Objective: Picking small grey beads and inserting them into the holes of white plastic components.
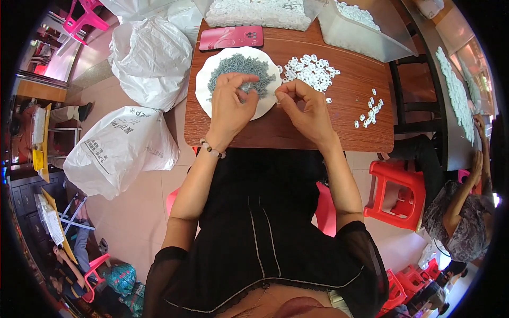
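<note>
Head view, looking straight down: a small reddish-brown wooden table point(318, 132) fills the upper middle of the frame, standing on a pale tiled floor point(132, 212). At the upper left of the frame lie three bulging white plastic sacks point(151, 63), one of them printed, and a pink plastic stool point(82, 18) sits in the far upper left corner. Red plastic stools point(395, 193) stand at the lower right, where another person in a patterned top point(461, 222) works at a neighbouring table along the right edge. On the wooden table, left of centre, sits a round white plate point(204, 87) heaped with small grey-blue plastic pieces point(238, 66). The left hand point(230, 103) rests on this heap, fingers curled down into the pieces, a beaded bracelet point(212, 149) at the wrist; whether it grips any cannot be told. The right hand point(305, 108) hovers just right of the plate, thumb and forefinger pinched together, seemingly on something too small to make out. Just above that hand lies a loose pile of small white plastic rings point(312, 71), and a smaller scatter of white assembled bits point(369, 110) lies further right. At the table's top edge are a pink smartphone point(231, 37) lying flat, a clear bag of white pieces point(258, 13), and, at the upper right, a translucent plastic tub point(355, 34) holding more white pieces.
</note>
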